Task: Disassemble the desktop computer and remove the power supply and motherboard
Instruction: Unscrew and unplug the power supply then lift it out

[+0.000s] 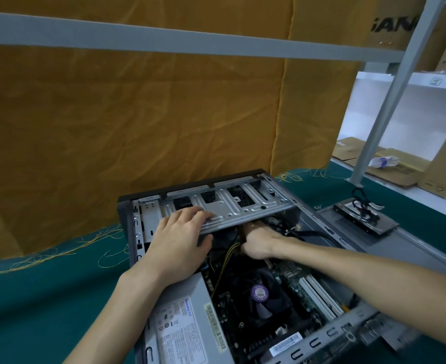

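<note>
Two hands: both are inside the open computer case point(242, 258), which lies on its side on the green worktop point(45, 298).
Left hand point(175, 241): palm down on the near edge of the metal drive cage point(229, 206), fingers point(198, 212) straight and slightly spread over its top, thumb hooked under the edge — it looks like a bracing or lifting hold.
Right hand point(260, 244): reaches under the cage from the right, forearm crossing over the motherboard point(269, 292); its fingers are curled around something beneath the cage, probably a plug or a bundle of cables point(311, 232), but what exactly is pinched I cannot tell.
Power supply point(179, 319): grey box in place at the near left corner of the case, label up, yellow wires running from it toward the right hand.
Motherboard: seated on the case floor, with the round cooling fan point(260, 295) in the middle.
Risk, cables: a hard pull on the wires rather than the plug body could tear them or bend the socket.
Risk, cage: its sheet-metal edges are close to both wrists — a sudden release could scrape skin.
Risk, board: the right forearm hangs just above the fan and the card slots; a slip downward could knock them.
Side panel point(374, 232): lies right of the case, with a removed drive point(363, 214) and loose leads on it.
</note>
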The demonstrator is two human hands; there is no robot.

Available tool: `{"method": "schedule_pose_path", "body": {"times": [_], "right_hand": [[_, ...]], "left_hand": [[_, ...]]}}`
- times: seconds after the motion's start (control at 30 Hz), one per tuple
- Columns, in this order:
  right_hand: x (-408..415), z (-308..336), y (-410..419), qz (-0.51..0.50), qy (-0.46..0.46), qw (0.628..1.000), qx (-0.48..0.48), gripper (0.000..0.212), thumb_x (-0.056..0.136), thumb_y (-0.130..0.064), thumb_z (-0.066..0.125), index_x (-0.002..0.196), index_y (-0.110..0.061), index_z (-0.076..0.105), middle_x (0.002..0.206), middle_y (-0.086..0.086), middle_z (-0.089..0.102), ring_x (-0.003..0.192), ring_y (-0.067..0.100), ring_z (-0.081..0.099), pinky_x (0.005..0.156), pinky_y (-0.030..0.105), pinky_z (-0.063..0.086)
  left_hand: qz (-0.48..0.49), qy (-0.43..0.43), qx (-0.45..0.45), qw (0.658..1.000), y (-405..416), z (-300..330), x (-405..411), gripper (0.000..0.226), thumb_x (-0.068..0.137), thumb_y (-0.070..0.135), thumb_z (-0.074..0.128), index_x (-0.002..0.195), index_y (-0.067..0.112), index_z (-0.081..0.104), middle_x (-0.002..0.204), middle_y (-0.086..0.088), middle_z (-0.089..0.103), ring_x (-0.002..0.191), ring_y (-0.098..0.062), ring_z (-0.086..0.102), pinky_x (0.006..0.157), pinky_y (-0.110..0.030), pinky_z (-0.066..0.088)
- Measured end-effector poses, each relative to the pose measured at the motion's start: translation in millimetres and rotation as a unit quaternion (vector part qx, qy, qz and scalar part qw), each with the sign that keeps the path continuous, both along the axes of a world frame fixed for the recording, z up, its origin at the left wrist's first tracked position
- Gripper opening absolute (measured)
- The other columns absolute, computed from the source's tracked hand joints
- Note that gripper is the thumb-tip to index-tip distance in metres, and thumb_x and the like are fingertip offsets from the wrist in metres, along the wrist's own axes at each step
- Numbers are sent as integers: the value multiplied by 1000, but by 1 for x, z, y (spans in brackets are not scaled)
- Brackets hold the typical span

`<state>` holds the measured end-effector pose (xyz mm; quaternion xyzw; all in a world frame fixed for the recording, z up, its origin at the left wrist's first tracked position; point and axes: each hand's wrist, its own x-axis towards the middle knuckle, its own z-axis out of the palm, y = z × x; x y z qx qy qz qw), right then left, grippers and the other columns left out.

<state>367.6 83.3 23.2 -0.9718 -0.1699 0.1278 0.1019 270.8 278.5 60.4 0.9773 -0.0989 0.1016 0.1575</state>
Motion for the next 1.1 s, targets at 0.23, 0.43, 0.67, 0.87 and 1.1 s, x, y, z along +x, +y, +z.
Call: {"method": "schedule_pose_path", "body": {"times": [0.23, 0.43, 0.67, 0.87, 1.1], "right_hand": [[-1, -5, 1, 6, 21, 1000, -6, 36, 97, -25, 63, 116, 5, 65, 121, 26, 66, 108, 38, 66, 85, 37, 54], [0, -4, -2, 20, 19, 1000, 0, 33, 97, -21, 61, 119, 4, 64, 124, 27, 64, 110, 39, 64, 90, 40, 53], [0, -1, -3, 39, 28, 998, -28, 30, 97, -23, 63, 108, 4, 68, 116, 26, 68, 103, 39, 66, 83, 37, 53], [-11, 4, -10, 47, -43, 998, -1, 41, 98, -11, 58, 137, 0, 56, 140, 25, 55, 129, 41, 54, 105, 45, 43], [-19, 49, -26, 80, 11, 995, -59, 28, 99, -27, 53, 87, -4, 64, 78, 11, 63, 68, 29, 61, 60, 35, 45]], "left_hand": [[8, 1, -3, 1000, -1, 2, 1, 44, 102, 43, 47, 145, 36, 41, 152, 13, 38, 142, -17, 32, 113, -37, 24], [7, -2, 2, 1000, -1, 0, 0, 46, 102, 44, 47, 146, 36, 40, 153, 14, 37, 142, -16, 31, 113, -36, 24], [1, -5, -3, 1000, -1, -1, -1, 47, 102, 44, 48, 148, 37, 39, 155, 14, 35, 145, -14, 29, 115, -35, 23], [-24, -34, -56, 998, -3, 3, -6, 33, 102, 33, 53, 135, 30, 56, 140, 11, 48, 133, -14, 40, 108, -30, 33], [-156, 59, -51, 985, -44, 23, -9, 19, 101, 26, 54, 108, 24, 72, 101, 8, 70, 87, -5, 62, 78, -26, 51]]}}
